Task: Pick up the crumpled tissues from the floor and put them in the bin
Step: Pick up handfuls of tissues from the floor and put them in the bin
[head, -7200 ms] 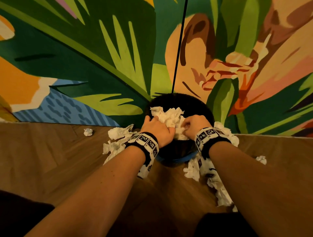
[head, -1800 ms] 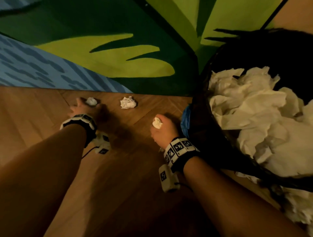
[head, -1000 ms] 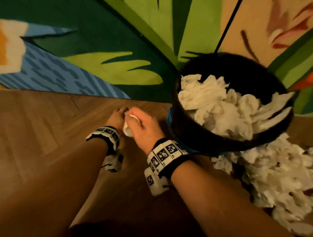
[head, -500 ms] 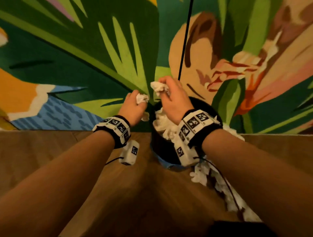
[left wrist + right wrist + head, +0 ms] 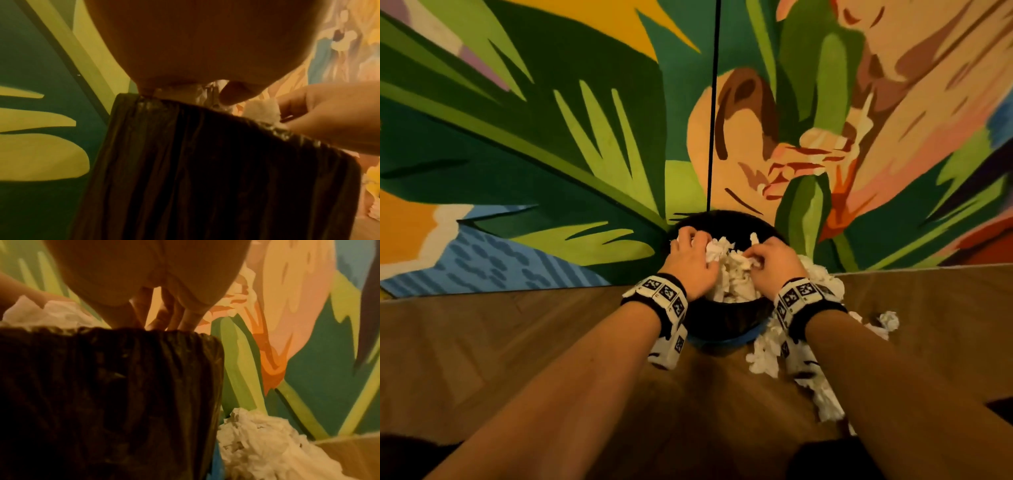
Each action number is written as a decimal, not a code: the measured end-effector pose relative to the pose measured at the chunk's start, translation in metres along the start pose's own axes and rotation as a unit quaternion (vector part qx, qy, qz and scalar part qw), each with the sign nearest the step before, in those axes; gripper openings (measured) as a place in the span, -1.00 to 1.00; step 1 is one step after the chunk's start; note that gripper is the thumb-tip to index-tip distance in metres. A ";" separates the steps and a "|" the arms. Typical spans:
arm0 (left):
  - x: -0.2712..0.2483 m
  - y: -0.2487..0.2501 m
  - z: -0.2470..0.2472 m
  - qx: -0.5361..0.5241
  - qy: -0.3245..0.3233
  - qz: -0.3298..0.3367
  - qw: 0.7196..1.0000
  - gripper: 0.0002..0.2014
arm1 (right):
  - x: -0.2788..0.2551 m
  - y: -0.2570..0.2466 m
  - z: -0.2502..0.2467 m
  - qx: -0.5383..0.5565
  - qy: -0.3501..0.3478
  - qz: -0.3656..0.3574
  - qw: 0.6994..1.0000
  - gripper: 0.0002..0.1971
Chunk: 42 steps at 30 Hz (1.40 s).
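Observation:
The black-lined bin stands against the painted wall, heaped with white crumpled tissues. Both hands are down on that heap. My left hand is at the bin's left rim, fingers curled over a tissue wad that shows between them. My right hand is at the right side, its fingers bent into the tissue. In the left wrist view the right hand pinches a pale tissue lump above the liner. The right wrist view has the right fingers reaching down behind the rim.
More crumpled tissues lie on the wooden floor to the right of the bin, also seen as a pile beside it. One small tissue ball lies further right. The mural wall rises directly behind the bin.
Both hands, which held tissue balls above the bin half a second ago, have dropped onto the heap inside it. Before that they took those balls from the floor on the left.

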<state>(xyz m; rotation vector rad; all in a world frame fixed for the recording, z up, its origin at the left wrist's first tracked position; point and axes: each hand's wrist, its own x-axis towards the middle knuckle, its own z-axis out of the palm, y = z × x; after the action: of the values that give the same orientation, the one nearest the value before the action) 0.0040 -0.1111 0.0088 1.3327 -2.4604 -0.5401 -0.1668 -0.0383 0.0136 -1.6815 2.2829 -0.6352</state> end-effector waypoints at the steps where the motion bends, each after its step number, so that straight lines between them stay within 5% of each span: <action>1: 0.000 -0.002 0.003 0.018 -0.010 0.000 1.000 -0.50 | 0.000 0.001 0.001 -0.008 -0.013 -0.006 1.000 -0.73; 5: -0.003 -0.005 0.016 0.052 -0.047 -0.024 0.997 -0.37 | -0.001 0.002 0.003 -0.058 -0.057 -0.006 0.997 -0.62; 10: -0.005 -0.008 0.024 0.170 -0.013 0.020 0.985 -0.52 | -0.003 0.004 0.006 -0.163 -0.113 -0.038 0.979 -0.61; 14: 0.001 -0.011 0.019 0.059 -0.033 0.020 0.998 -0.60 | 0.004 0.006 0.003 -0.199 -0.091 -0.038 0.975 -0.75; 17: 0.002 -0.014 0.014 -0.040 0.028 -0.039 0.998 -0.65 | 0.007 0.008 0.002 -0.206 -0.075 -0.017 0.975 -0.84; 22: 0.005 -0.020 0.007 -0.026 0.033 -0.099 0.994 -0.77 | 0.013 -0.001 0.010 -0.150 -0.124 0.025 0.981 -0.81; 26: 0.006 -0.017 0.004 -0.002 -0.018 -0.086 0.996 -0.79 | 0.015 -0.005 0.016 -0.109 -0.128 0.031 0.985 -0.63; 30: 0.007 -0.015 -0.005 0.061 -0.076 -0.030 0.995 -0.70 | 0.009 -0.011 0.020 -0.082 -0.108 0.032 0.990 -0.91; 33: 0.005 -0.009 -0.011 0.132 -0.097 -0.018 0.986 -0.61 | 0.006 -0.012 0.025 -0.133 -0.126 0.036 0.982 -0.56; 38: 0.009 0.010 -0.003 0.197 -0.208 -0.059 0.956 -0.53 | 0.007 -0.014 0.035 -0.245 -0.190 0.030 0.950 -0.52; 42: 0.009 0.015 0.001 0.244 -0.230 -0.057 0.940 -0.46 | 0.005 -0.012 0.035 -0.173 -0.119 -0.007 0.978 -0.66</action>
<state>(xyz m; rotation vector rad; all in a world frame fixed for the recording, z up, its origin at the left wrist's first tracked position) -0.0124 -0.1111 0.0152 1.7012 -3.0558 -0.2942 -0.1425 -0.0532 -0.0113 -1.8066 2.3042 -0.0284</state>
